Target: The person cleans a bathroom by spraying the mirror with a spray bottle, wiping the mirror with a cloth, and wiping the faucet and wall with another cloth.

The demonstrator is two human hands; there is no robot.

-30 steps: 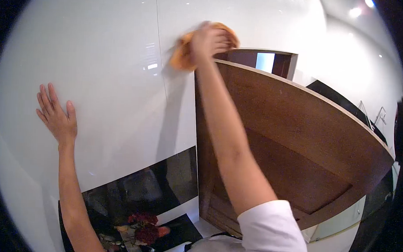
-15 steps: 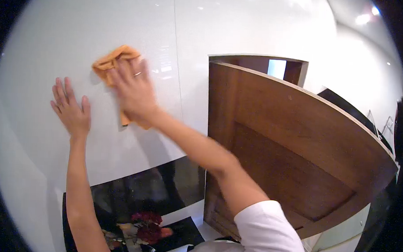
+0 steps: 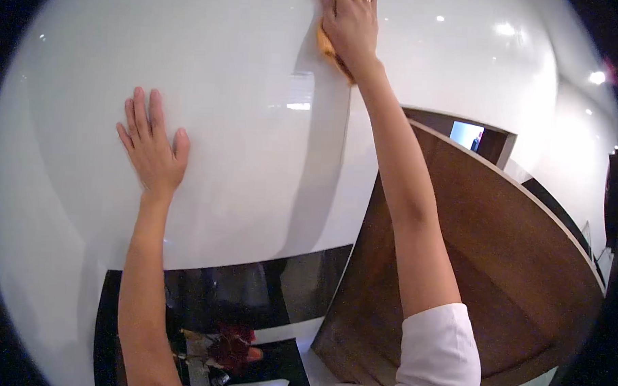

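My left hand (image 3: 154, 147) lies flat against the glossy white wall (image 3: 249, 157), its fingers spread and nothing in it. High up, at the top edge of the view, my right hand (image 3: 352, 28) presses an orange cloth (image 3: 333, 56) to the same wall. Part of the cloth hangs out below the palm; the rest is hidden behind the hand or cut off by the frame. The right arm is stretched almost straight.
A brown wooden door (image 3: 483, 267) stands open on the right beneath my right arm. A shiny black panel (image 3: 251, 286) runs along the lower wall. Dark red flowers (image 3: 232, 347) are at the bottom, below the panel.
My right hand has moved up and to the right across the wall with the cloth. My left hand stays flat on the wall, while the camera view has shifted and tilted upward.
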